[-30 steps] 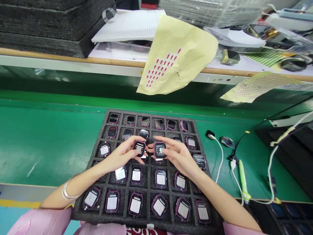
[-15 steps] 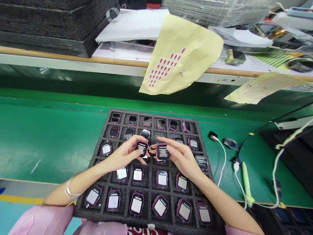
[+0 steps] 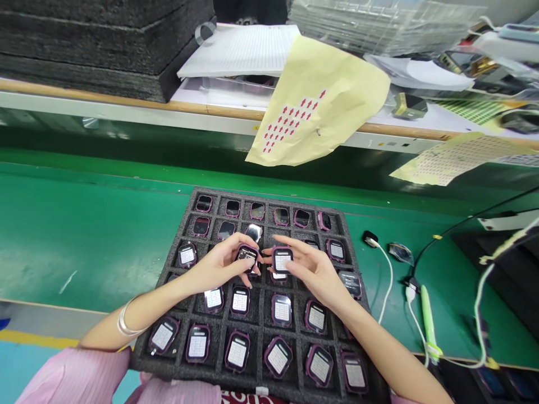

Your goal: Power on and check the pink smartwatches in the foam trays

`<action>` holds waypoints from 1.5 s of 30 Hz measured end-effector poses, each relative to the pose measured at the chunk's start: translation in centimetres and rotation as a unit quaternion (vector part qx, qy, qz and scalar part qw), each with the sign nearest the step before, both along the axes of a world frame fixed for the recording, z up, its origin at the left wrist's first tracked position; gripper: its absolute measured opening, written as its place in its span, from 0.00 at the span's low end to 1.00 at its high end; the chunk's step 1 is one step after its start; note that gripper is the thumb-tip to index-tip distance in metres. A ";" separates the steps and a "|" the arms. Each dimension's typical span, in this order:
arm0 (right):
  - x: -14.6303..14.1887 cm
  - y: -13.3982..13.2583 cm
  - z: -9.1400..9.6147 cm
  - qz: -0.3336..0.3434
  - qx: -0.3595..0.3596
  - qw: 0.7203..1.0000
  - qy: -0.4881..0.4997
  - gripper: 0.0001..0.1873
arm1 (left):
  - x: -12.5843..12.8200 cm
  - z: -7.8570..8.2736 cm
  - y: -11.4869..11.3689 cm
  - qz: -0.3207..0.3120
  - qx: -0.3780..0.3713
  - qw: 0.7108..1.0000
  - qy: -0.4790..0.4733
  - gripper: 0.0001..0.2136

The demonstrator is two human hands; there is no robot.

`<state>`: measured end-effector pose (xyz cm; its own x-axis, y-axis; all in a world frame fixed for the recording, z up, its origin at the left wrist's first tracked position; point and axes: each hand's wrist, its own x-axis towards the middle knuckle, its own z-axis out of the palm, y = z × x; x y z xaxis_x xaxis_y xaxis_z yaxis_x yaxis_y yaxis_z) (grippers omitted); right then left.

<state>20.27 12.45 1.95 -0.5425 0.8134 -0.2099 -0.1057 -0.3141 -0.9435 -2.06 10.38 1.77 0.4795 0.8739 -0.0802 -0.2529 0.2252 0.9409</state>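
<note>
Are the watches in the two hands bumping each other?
Apart. The head view shows a gap between the left watch, in the left hand, and the right watch, in the right hand.

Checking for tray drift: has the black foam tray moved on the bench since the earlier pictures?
No, no clear shift: the black foam tray keeps its place against the pale mark on the green bench; both just sit farther right in view.

Green bench: foam tray set down, watches placed in compartments; white cable, green stick laid at right.
</note>
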 end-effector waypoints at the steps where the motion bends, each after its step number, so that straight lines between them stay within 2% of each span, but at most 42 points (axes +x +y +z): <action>1: 0.0 0.1 0.0 0.011 0.008 1.000 -0.009 0.29 | 0.0 0.0 0.0 -0.001 0.002 1.000 -0.002 0.09; 4: 0.2 1.0 -0.7 0.035 0.059 0.996 -0.061 0.34 | -0.1 -0.1 -0.1 -0.001 0.004 1.000 -0.008 0.10; 6: 0.4 2.0 -1.5 0.029 0.158 0.974 -0.160 0.30 | -0.2 -0.2 -0.1 0.002 0.002 1.000 -0.010 0.14; 7: 0.6 2.6 -1.8 0.026 0.225 0.948 -0.224 0.27 | -0.3 -0.2 -0.2 0.003 -0.001 1.000 -0.010 0.16; 9: 1.0 3.7 -2.2 0.031 0.354 0.871 -0.340 0.23 | -0.4 -0.2 -0.3 0.005 -0.007 1.000 -0.006 0.20; 11: 1.2 4.5 -2.1 0.054 0.433 0.803 -0.406 0.25 | -0.4 -0.1 -0.3 0.010 -0.011 1.000 -0.004 0.20; 12: 1.2 4.7 -1.9 0.065 0.456 0.781 -0.421 0.26 | -0.4 0.0 -0.3 0.016 -0.009 1.000 -0.004 0.19; 14: 0.6 5.0 -1.4 0.087 0.481 0.758 -0.432 0.25 | -0.4 0.1 -0.3 0.030 -0.002 1.000 -0.005 0.17; 17: -1.5 5.2 -1.0 0.116 0.475 0.751 -0.444 0.13 | -0.3 0.1 -0.2 0.049 0.010 0.999 0.007 0.16; 22: -5.4 5.0 -2.5 0.057 0.420 0.761 -0.492 0.10 | -0.4 -0.2 -0.3 0.084 0.004 0.994 0.073 0.16; 25: -6.4 4.6 -3.0 0.021 0.385 0.782 -0.490 0.09 | -0.5 -0.2 -0.3 0.094 0.003 0.990 0.107 0.16; 28: -6.5 4.0 -3.1 0.004 0.365 0.818 -0.445 0.12 | -0.5 -0.1 -0.4 0.104 0.007 0.988 0.114 0.17; 31: -6.4 3.4 -3.0 0.008 0.345 0.865 -0.365 0.10 | -0.6 -0.1 -0.4 0.122 0.008 0.986 0.116 0.18; 34: -5.8 3.2 -2.3 0.000 0.324 0.900 -0.290 0.11 | -0.7 0.0 -0.5 0.134 0.003 0.983 0.122 0.19; 36: -5.0 3.4 -1.3 -0.019 0.269 0.942 -0.199 0.13 | -0.8 0.0 -0.5 0.133 -0.002 0.983 0.126 0.20; 38: -4.2 3.6 -0.1 -0.025 0.160 0.984 -0.074 0.14 | -0.8 0.0 -0.5 0.133 -0.004 0.983 0.126 0.20; 39: -3.8 3.7 0.4 -0.024 0.100 0.995 -0.019 0.14 | -0.8 -0.1 -0.5 0.132 -0.004 0.983 0.125 0.21; 41: -3.2 3.5 0.9 -0.016 0.015 0.999 0.028 0.13 | -0.7 -0.3 -0.5 0.130 -0.004 0.984 0.123 0.22; 45: -2.8 2.7 0.4 0.004 -0.045 0.999 0.007 0.18 | -0.7 -0.5 -0.4 0.123 -0.011 0.986 0.114 0.21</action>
